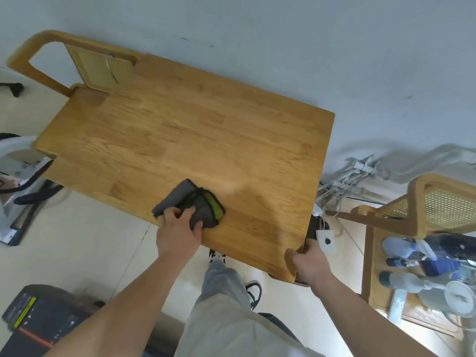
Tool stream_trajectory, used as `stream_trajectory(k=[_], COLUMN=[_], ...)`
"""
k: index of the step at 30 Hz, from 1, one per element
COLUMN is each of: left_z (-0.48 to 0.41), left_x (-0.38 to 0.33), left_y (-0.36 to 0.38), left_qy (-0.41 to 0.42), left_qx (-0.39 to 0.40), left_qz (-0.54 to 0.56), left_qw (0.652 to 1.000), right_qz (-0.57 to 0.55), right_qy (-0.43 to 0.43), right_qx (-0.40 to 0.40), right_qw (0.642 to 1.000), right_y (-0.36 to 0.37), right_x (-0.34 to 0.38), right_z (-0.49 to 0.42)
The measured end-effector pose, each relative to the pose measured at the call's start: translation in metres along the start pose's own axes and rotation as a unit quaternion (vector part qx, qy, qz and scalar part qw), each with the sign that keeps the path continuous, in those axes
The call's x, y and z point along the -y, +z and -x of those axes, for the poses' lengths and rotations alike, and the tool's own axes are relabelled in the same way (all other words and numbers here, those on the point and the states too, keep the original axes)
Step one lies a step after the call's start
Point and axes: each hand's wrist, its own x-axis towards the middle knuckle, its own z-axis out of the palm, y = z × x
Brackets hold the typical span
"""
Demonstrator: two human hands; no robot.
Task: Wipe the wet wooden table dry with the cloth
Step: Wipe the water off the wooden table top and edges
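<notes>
From the head camera, looking down, the wooden table [193,124] fills the middle of the picture, its long side running from far left to near right, close against a pale wall [283,34]. The cloth [199,202], dark grey with a strip of bright green, lies bunched on the table top close to the near edge. The left hand [179,231] has its fingers curled into the cloth's near side and grips it against the wood. Just right of the cloth the wood shows a paler sheen; whether it is water or glare cannot be told. The right hand [309,261] clasps the table's near right corner, thumb on top and fingers wrapped over the edge. A chair [100,65] with a cane back stands at the table's far left end. A second chair [438,202] of the same kind stands to the right, apart from the table, with bottles [401,264] lying on its seat. Cables [355,173] lie tangled on the floor by the wall between table and second chair. Below, the person's grey trousers [221,292] and a dark shoe [253,292] show, and a black box [38,313] sits at lower left.
</notes>
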Motion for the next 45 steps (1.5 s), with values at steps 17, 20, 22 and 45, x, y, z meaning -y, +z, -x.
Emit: stream_trajectory(k=[17, 20, 22, 45], left_z=[0.055, 0.073, 0.055, -0.176], left_x=[-0.13, -0.156, -0.158, -0.278], left_y=[0.029, 0.037, 0.03, 0.017], left_qy=[0.155, 0.338, 0.478, 0.297], left_qx=[0.104, 0.162, 0.208, 0.172], left_qz=[-0.053, -0.088, -0.119, -0.126], left_qw=[0.981, 0.923, 0.845, 0.931], right_qz=[-0.186, -0.173, -0.169, -0.117], right_qy=[0.062, 0.074, 0.096, 0.096], right_qx=[0.026, 0.021, 0.026, -0.025], right_qw=[0.98, 0.982, 0.981, 0.988], right_y=[-0.025, -0.036, -0.039, -0.116], right_x=[-0.009, -0.01, -0.015, 0.12], right_z=[-0.008, -0.01, -0.018, -0.175])
